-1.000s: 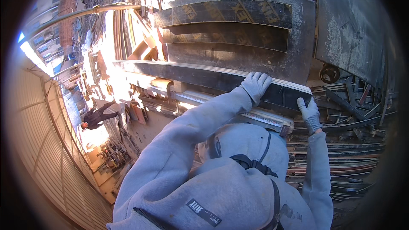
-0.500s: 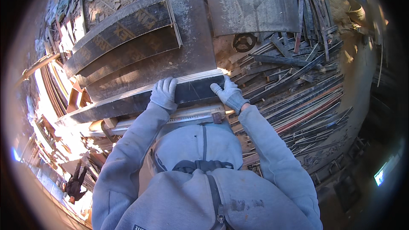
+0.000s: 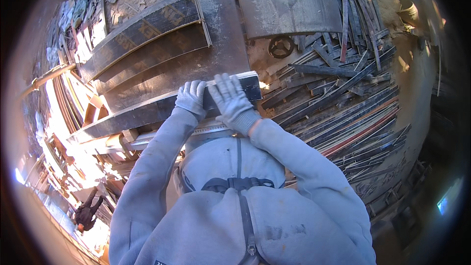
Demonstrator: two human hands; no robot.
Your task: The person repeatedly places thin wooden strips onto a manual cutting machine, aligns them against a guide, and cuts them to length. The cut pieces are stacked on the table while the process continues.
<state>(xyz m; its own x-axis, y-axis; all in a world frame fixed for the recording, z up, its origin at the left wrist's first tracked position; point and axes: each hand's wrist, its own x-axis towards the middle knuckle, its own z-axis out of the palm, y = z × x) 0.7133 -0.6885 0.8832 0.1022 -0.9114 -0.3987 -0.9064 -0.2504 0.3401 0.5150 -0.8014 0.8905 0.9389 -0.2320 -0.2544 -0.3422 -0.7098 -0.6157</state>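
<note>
Both gloved hands, left (image 3: 191, 99) and right (image 3: 232, 102), clamp fingers over a long dark board (image 3: 162, 109) with pale layered edge, mid-frame.

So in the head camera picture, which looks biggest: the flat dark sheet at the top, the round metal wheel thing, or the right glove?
1. Flat dark sheet, by far the biggest.
2. Right glove.
3. Round metal wheel, a little smaller than the glove, though the glove is nearer the camera, so these two are unsure.
</note>
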